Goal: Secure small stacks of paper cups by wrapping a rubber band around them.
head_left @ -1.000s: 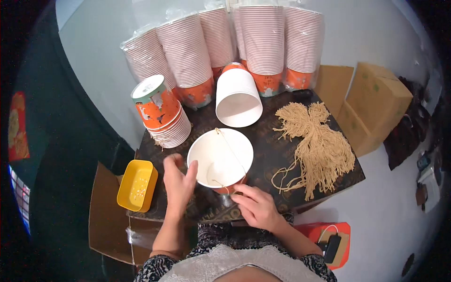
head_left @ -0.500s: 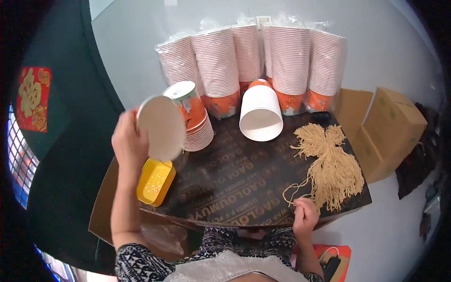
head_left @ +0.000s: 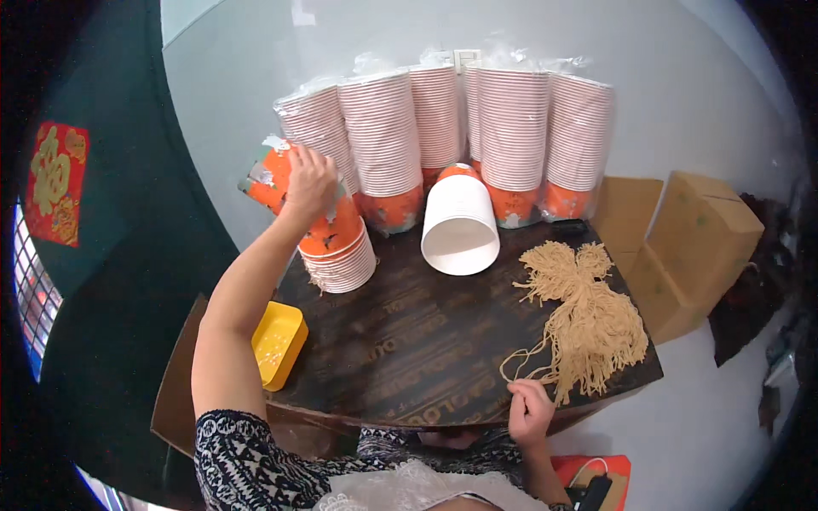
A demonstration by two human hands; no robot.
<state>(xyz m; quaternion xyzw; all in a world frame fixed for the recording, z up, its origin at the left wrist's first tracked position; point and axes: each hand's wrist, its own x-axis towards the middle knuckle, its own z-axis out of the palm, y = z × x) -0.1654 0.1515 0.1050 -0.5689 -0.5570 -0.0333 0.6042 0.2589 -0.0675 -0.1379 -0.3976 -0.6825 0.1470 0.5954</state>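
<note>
Left hand: fingers bent around the side of an orange cup, gripping it. The cup is tilted, directly under the palm and fingers, at the upper left of the cup stack; contact with the stack cannot be determined. Right hand: fingers curled in at the near edge of the bench, well apart from the cup, beside the loose end of the string bundle. Whether it grips a strand cannot be determined.
</note>
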